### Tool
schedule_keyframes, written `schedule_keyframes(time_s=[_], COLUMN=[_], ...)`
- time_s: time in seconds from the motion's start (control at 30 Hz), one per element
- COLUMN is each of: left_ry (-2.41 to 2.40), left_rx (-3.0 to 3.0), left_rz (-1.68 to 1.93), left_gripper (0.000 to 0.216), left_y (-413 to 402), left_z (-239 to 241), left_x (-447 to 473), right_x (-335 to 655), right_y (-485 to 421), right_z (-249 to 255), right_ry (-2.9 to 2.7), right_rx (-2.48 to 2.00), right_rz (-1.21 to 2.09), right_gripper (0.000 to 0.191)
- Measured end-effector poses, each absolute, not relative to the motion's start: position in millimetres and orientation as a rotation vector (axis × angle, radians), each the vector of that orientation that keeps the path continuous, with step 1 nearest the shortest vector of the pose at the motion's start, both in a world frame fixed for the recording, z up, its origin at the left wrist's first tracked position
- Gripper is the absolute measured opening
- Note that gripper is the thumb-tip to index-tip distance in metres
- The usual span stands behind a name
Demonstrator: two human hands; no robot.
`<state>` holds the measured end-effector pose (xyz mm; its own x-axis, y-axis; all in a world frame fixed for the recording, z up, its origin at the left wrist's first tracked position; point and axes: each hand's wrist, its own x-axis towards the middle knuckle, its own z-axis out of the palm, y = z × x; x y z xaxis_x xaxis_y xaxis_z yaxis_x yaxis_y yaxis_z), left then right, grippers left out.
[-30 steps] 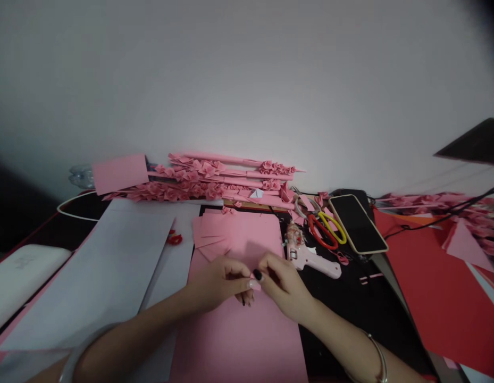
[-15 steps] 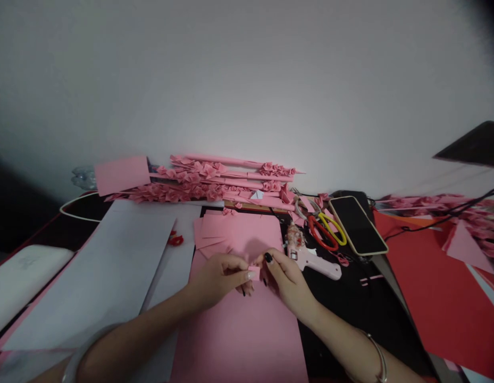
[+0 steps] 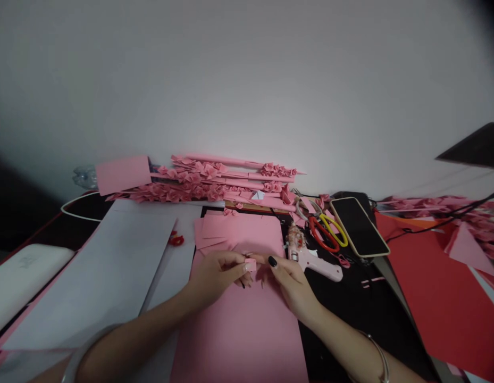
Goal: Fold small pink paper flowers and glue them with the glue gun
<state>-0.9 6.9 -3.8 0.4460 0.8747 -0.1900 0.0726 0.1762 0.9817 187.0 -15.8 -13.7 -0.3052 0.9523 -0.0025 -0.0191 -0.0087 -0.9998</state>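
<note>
Pinched between both hands: small pink paper piece (image 3: 250, 264), held just above the big pink sheet (image 3: 239, 340), centre of the table (image 3: 362, 314).
Left hand (image 3: 218, 276): thumb and forefinger closed on the piece's left edge, other fingers curled under.
Right hand (image 3: 289, 282): fingertips meeting the piece's right edge, dark-painted thumbnail on top, bracelet (image 3: 380, 359) at the wrist.
No gap to either hand, both touching, neither nearer. Piece dead between the fingertips, slightly ahead of the knuckles.
Long axis: looks roughly left-right, hand to hand, but too small to call with confidence. Tilt also unclear.
Look of the piece: same pink as the sheet below, compact, folded-looking block, flat face toward the camera, edges partly hidden by fingers.
Around it:
- stack of pink squares (image 3: 239, 231) just beyond the hands
- pink glue gun (image 3: 316, 263) just beside the right hand, nozzle side away
- scissors (image 3: 328, 232) and phone (image 3: 359, 226) further right
- pink paper flower stems (image 3: 215, 181) along the wall
- white sheets (image 3: 111, 266) left, red paper (image 3: 438, 298) right, both well apart from the hands
</note>
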Motion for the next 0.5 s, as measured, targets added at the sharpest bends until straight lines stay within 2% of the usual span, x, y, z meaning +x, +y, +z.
schedule_keyframes(time_s=[0.17, 0.5], left_ry=[0.978, 0.959], left_rx=[1.192, 1.181], left_rz=[0.734, 0.697], left_gripper=[0.025, 0.026], left_y=[6, 6], left_z=[-3, -3], left_x=[0, 0], right_x=[186, 187], right_y=[-18, -18], right_z=[-6, 4], right_ry=[-1.566, -1.852], right_rx=[-1.009, -0.957], right_rz=[1.309, 0.952], right_gripper=[0.046, 0.030])
